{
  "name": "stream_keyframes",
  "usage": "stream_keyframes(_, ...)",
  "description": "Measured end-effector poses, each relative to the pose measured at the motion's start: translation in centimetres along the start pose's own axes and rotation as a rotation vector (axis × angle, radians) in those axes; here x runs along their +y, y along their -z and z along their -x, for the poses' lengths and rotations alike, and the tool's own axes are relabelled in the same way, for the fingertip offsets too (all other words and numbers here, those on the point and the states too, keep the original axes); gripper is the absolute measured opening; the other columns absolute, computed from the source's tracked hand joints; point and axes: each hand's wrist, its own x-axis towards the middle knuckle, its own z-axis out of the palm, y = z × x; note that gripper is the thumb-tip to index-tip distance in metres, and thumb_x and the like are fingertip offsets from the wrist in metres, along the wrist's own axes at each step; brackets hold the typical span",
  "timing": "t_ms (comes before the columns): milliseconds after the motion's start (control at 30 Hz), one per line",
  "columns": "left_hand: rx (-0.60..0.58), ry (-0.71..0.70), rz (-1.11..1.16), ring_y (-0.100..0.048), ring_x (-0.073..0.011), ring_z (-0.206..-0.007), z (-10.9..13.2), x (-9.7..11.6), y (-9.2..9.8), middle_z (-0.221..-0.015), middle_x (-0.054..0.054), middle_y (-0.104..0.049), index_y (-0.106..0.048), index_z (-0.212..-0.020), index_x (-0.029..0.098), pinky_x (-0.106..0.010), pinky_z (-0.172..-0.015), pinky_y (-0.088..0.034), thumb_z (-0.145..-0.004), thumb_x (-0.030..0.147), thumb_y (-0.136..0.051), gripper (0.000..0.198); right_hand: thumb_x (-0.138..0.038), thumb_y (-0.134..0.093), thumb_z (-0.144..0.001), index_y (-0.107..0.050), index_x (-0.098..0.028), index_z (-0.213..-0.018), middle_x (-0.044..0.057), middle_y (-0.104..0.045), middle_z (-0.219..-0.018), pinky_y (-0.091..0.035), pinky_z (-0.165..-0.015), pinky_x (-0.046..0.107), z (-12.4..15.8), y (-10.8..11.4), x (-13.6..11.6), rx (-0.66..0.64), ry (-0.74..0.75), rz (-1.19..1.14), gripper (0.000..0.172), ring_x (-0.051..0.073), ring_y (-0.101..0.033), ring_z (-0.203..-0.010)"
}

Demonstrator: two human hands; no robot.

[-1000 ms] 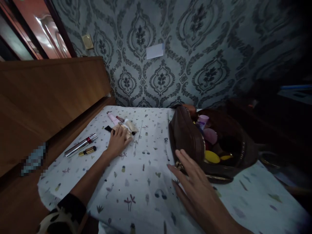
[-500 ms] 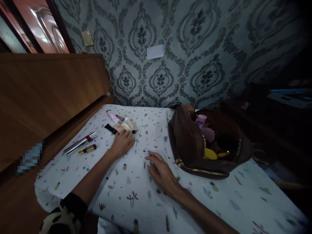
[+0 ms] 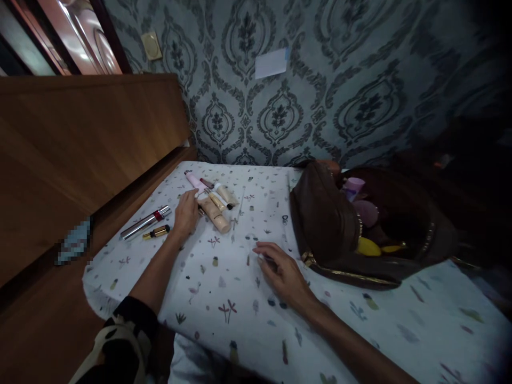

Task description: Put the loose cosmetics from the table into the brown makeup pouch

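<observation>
My left hand (image 3: pixel 186 214) is at the left edge of a group of cosmetic tubes, its fingers curled downward and together. What lies under those fingers is hidden. Beside it lie a beige tube (image 3: pixel 215 214), a pink tube (image 3: pixel 194 180), a small gold tube (image 3: pixel 216 200) and a cream tube with a white cap (image 3: pixel 226 195). A dark red stick (image 3: pixel 207 183) rests behind them. My right hand (image 3: pixel 283 272) hovers low over or rests on the cloth in front of the brown bag, fingers loosely bent and apart, holding nothing visible.
A silver tube with a red band (image 3: pixel 146 222) and a black-and-gold tube (image 3: pixel 157 232) lie left of my left hand. The open brown bag (image 3: pixel 328 213) holds a purple container (image 3: pixel 353 186) and yellow items (image 3: pixel 368 246). Wooden furniture (image 3: pixel 92 122) borders the left; patterned wallpaper stands behind.
My left hand has moved left, off the beige tube and over where a black tube lay. The beige tube now shows fully. My right hand stays by the bag; the view has shifted.
</observation>
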Motion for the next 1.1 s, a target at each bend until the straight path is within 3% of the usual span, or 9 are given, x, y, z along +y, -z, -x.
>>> stream_keyframes(100,-0.086,0.043,-0.055,-0.037,-0.0307,-0.142,-0.2,-2.5,-0.5,-0.148,-0.018,-0.048,-0.046,-0.141,0.009,-0.051,-0.110,-0.041,-0.085,0.001,-0.034,0.057,-0.024,-0.048,-0.093,-0.070,-0.017,-0.108,0.014,-0.067,-0.119,-0.057,-0.089,0.038,0.0,0.0,0.0,-0.004,0.003,0.003,0.028,0.022,-0.066,-0.108)
stream_keyframes(233,-0.217,0.020,-0.115,-0.034,-0.0308,-0.145,-0.1,-3.4,-0.9,-0.153,-0.012,-0.046,-0.054,-0.137,0.015,-0.051,-0.106,-0.044,-0.074,-0.004,-0.041,0.067,-0.024,-0.048,-0.092,-0.071,-0.017,-0.105,0.013,-0.068,-0.117,-0.056,-0.089,0.038,0.0,0.0,0.0,-0.003,0.005,0.009,0.026,0.022,-0.067,-0.107)
stream_keyframes(400,-0.230,0.029,-0.178,-0.054,-0.0281,-0.125,-0.5,-3.0,0.5,-0.124,-0.010,-0.068,-0.069,-0.117,0.020,-0.045,-0.105,-0.043,-0.087,0.012,-0.044,0.040,-0.024,-0.048,-0.090,-0.071,-0.018,-0.099,0.012,-0.069,-0.115,-0.058,-0.076,0.032,0.0,0.1,-0.2,0.003,-0.026,-0.006,0.026,0.021,-0.070,-0.099)
stream_keyframes(500,-0.219,0.088,-0.216,-0.060,-0.0273,-0.110,-0.6,-2.8,1.3,-0.109,-0.012,-0.073,-0.070,-0.115,0.017,-0.042,-0.100,-0.045,-0.095,0.021,-0.038,0.038,-0.024,-0.048,-0.090,-0.072,-0.018,-0.096,0.012,-0.069,-0.113,-0.057,-0.066,0.029,0.0,0.2,-0.4,-0.010,-0.045,-0.021,0.025,0.020,-0.070,-0.093)
stream_keyframes(733,-0.293,0.148,-0.280,-0.065,-0.0242,-0.104,-0.4,-2.0,1.5,-0.105,-0.012,-0.073,-0.072,-0.103,0.017,-0.032,-0.090,-0.046,-0.103,0.039,-0.029,0.048,-0.020,-0.048,-0.089,-0.072,-0.019,-0.095,0.011,-0.070,-0.110,-0.058,-0.082,0.037,0.0,0.0,-0.2,-0.002,-0.018,-0.021,0.024,0.022,-0.070,-0.096)
stream_keyframes(1033,-0.379,0.198,-0.341,-0.071,-0.0370,-0.092,-0.5,0.8,2.5,-0.093,-0.022,-0.074,-0.072,-0.108,0.011,-0.043,-0.076,-0.050,-0.102,0.042,-0.015,0.065,-0.007,-0.053,-0.083,-0.070,-0.016,-0.095,0.010,-0.068,-0.109,-0.051,-0.093,0.034,0.7,-0.5,0.0,0.036,-0.001,-0.064,0.022,0.019,-0.064,-0.106)
stream_keyframes(1100,-0.382,0.273,-0.358,-0.070,-0.0392,-0.094,-0.3,1.8,2.4,-0.094,-0.022,-0.074,-0.070,-0.113,0.012,-0.045,-0.075,-0.051,-0.101,0.047,-0.009,0.071,-0.006,-0.054,-0.082,-0.070,-0.015,-0.095,0.011,-0.068,-0.110,-0.051,-0.094,0.033,0.7,-0.6,0.0,0.054,-0.004,-0.067,0.023,0.019,-0.064,-0.106)
